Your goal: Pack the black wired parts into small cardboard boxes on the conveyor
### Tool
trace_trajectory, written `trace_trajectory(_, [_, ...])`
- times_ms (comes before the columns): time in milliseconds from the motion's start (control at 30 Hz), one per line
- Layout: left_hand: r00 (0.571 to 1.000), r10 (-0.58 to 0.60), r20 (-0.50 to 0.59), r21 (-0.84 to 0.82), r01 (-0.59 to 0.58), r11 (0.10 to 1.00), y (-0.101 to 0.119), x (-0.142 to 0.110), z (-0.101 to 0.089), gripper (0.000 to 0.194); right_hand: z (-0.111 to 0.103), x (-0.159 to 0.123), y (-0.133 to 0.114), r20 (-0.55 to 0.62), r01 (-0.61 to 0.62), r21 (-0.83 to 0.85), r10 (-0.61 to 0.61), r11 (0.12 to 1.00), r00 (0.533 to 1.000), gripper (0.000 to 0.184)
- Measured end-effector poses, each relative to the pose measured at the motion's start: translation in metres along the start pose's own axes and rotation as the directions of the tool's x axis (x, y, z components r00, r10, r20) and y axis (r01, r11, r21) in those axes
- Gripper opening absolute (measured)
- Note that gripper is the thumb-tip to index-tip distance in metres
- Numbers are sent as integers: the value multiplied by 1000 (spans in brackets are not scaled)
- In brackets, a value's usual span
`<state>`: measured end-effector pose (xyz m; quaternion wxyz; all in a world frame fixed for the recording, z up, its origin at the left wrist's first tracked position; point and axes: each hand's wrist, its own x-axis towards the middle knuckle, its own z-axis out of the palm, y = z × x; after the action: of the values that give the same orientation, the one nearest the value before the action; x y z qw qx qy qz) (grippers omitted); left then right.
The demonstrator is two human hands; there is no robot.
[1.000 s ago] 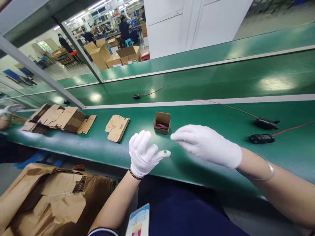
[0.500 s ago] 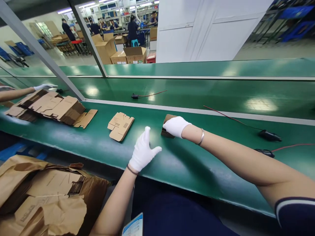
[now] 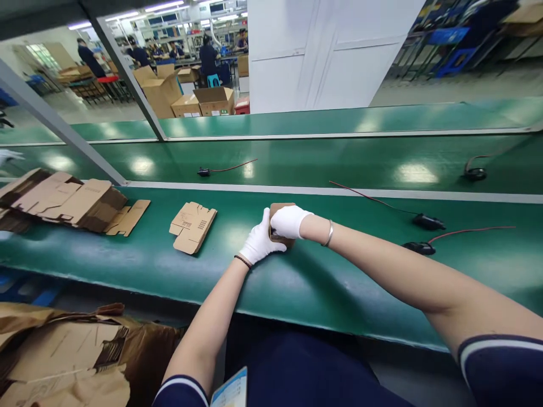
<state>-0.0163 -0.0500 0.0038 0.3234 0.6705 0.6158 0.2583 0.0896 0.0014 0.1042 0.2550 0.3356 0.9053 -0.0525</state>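
A small brown cardboard box (image 3: 282,207) stands on the green bench between my two gloved hands. My left hand (image 3: 259,242) clasps it from the left, fingers along its side and thumb around the near side. From the right, my right hand (image 3: 291,221) is closed on the box's upper part, its bent fingertips partly hidden at the opening. Left of my hands lies a flat folded carton (image 3: 193,226) with printed marks. Both hands wear white gloves.
A pile of flattened cartons (image 3: 72,198) lies on the left. Black wired devices (image 3: 428,221) lie at the right, another small one (image 3: 204,172) on the far strip. A paper-wrapped carton bundle (image 3: 63,356) sits lower left. A grey post (image 3: 63,121) crosses the left side.
My left hand has moved up and right from open air onto the box and closed around it. My right hand stays at the box. The view has shifted right.
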Motion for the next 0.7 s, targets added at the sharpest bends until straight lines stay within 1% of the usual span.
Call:
trace_trajectory(33, [1000,-9,-8,37,9,999,1,-5,-1,124,1,-4,-1,-24,5,-5,-5,1000,1000,13])
trace_trajectory(67, [1000,-16,-24,80,18,997,2,-9,-2,123,3,-9,-2,-73,12,-5,-13,1000,997,12])
trace_trajectory(100, [999,-19,-46,125,25,992,2,-14,-3,123,5,-16,-1,-149,14,10,-12,1000,989,13])
trace_trajectory(133, [998,-15,-66,164,26,986,2,-17,-5,122,8,-24,1,-251,14,55,0,998,968,17])
trace_trajectory(167, [996,-8,-85,192,25,981,1,-21,-6,122,11,-33,4,-371,22,144,34,989,928,21])
trace_trajectory(200, [995,-2,-100,210,23,978,0,-23,-6,121,14,-41,7,-487,54,273,89,960,869,25])
trace_trajectory(233, [993,2,-114,220,23,975,-1,-25,-6,121,16,-50,10,-572,121,424,162,897,804,27])
trace_trajectory(267, [992,2,-130,224,27,974,-2,-26,-5,120,16,-58,13,-626,224,570,242,790,742,28])
trace_trajectory(300, [989,1,-147,223,32,974,-4,-28,-4,120,16,-66,15,-649,346,682,316,644,692,29])
trace_trajectory(333, [986,0,-166,218,37,975,-6,-29,-3,120,14,-73,16,-652,463,746,382,478,655,32])
trace_trajectory(367, [981,5,-192,212,37,977,-8,-31,-1,121,11,-79,17,-643,557,765,437,323,629,35])
trace_trajectory(400, [974,20,-227,209,29,977,-10,-34,0,123,7,-85,17,-630,625,755,484,199,607,37])
trace_trajectory(433, [959,45,-279,210,15,978,-10,-40,2,125,2,-91,17,-616,672,732,528,111,585,39])
trace_trajectory(467, [934,77,-349,213,-1,977,-9,-47,3,125,-2,-96,17,-601,703,709,569,55,561,40])
trace_trajectory(500, [892,109,-438,210,-16,978,-5,-56,5,124,-6,-101,18,-585,723,691,604,20,541,39])
trace_trajectory(533, [835,133,-534,192,-33,981,0,-66,7,120,-9,-105,18,-567,734,680,631,-5,530,37])
trace_trajectory(567, [773,139,-619,147,-59,987,9,-77,9,113,-12,-109,17,-549,738,674,647,-33,529,35])
trace_trajectory(600, [724,120,-679,67,-102,993,19,-87,12,105,-14,-113,17,-531,741,668,654,-67,538,32])
trace_trajectory(633, [714,87,-695,-48,-167,985,31,-95,15,99,-15,-116,16,-518,743,660,650,-110,556,29])
trace_trajectory(667, [754,56,-655,-203,-247,948,45,-101,18,95,-15,-118,14,-506,745,647,641,-160,577,27])
trace_trajectory(700, [820,40,-571,-386,-312,868,59,-103,21,96,-13,-119,11,-495,747,628,629,-216,599,25])
